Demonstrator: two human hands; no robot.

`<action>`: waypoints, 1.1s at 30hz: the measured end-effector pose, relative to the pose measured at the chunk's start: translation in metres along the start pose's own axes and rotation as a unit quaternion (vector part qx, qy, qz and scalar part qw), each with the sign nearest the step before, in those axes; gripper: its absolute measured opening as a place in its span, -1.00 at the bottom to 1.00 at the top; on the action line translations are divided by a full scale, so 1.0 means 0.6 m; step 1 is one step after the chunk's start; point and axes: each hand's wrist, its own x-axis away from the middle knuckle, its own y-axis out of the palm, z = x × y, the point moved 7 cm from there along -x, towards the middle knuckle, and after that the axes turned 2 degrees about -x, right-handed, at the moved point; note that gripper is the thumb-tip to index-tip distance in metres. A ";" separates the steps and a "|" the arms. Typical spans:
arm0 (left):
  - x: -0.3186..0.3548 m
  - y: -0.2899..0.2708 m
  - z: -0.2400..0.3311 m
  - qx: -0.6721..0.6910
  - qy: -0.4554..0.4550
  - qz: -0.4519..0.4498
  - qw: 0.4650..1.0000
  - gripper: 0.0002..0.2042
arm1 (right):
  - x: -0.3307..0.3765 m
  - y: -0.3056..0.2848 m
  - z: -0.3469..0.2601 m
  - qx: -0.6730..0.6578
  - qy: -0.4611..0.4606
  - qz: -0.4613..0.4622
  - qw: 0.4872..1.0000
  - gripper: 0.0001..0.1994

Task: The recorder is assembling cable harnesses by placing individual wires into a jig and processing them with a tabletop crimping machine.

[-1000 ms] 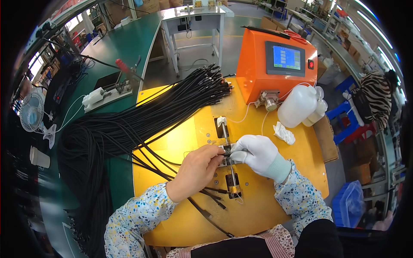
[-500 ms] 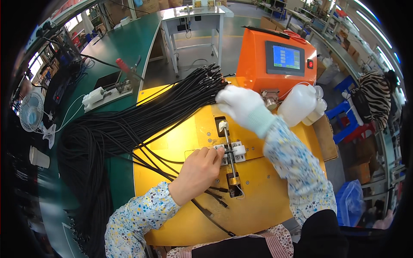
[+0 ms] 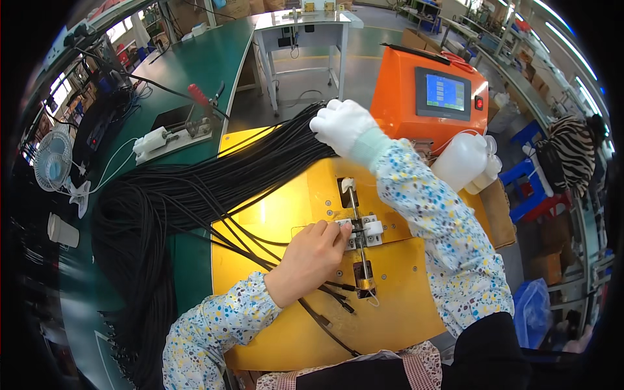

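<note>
My bare left hand (image 3: 312, 255) is closed, thumb and fingertips pinched at the white block of a small clamp fixture (image 3: 364, 232) on the yellow worktop. A black cable runs into its grip from the left; the cable's tip is hidden. My right hand (image 3: 346, 130), in a white glove, is curled over the far right end of a thick bundle of black cables (image 3: 260, 156). The fingers are closed, and what they hold is out of sight. A metal rod (image 3: 354, 205) crosses the fixture. Several cable ends with connectors (image 3: 341, 299) lie just right of my left wrist.
An orange machine (image 3: 426, 97) with a lit screen stands at the far right of the yellow worktop (image 3: 292, 344). White plastic bottles (image 3: 460, 159) are beside it. On the green table (image 3: 195, 58) at left are a toggle clamp (image 3: 201, 97), a fan (image 3: 53, 161) and a cup (image 3: 63, 229).
My right hand has moved away from me and to the left, covering the cable ends that showed before. My left hand stays at the fixture. The whole view has shifted slightly.
</note>
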 end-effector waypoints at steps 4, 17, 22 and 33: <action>0.000 0.005 -0.011 0.034 -0.022 -0.001 0.999 -0.68 | 0.030 -0.092 -0.020 -0.004 -0.008 0.051 0.999 -0.98; -0.006 0.001 -0.041 0.069 -0.076 -0.059 0.993 -0.74 | 0.127 -0.119 0.004 0.023 0.173 -0.100 0.980 -0.91; -0.020 -0.077 0.000 0.197 0.001 -0.144 0.970 -0.77 | 0.198 -0.127 -0.051 -0.251 0.176 -0.164 0.938 -0.84; 0.002 0.012 -0.045 0.466 -0.285 -0.081 0.833 -0.86 | 0.281 -0.088 -0.082 -0.677 0.396 -0.042 0.619 -0.88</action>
